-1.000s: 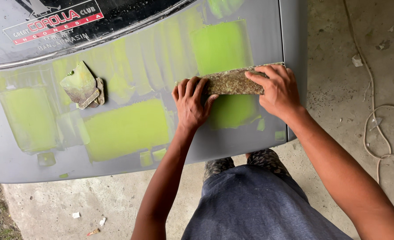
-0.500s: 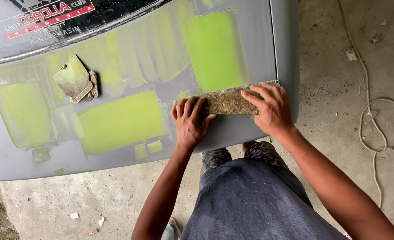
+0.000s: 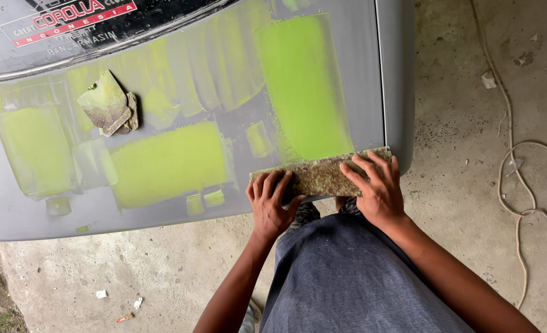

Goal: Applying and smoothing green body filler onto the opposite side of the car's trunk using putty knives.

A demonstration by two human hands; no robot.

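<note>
both hands press a long sanding block [image 3: 319, 174] flat on a grey car panel [image 3: 372, 80], at the panel's near right edge. the left hand [image 3: 272, 206] lies on the block's left end, fingers spread and laid over its top, not curled round it. the right hand [image 3: 375, 188] covers the right end the same way, fingers apart and flat. the block sits at the near end of a tall green filler patch [image 3: 303, 86]. farther left on the panel lie some spreaders [image 3: 108, 103], stacked, well apart from the hands. a cord [image 3: 520, 179] trails over the concrete floor [image 3: 464, 123] on the right.
</note>
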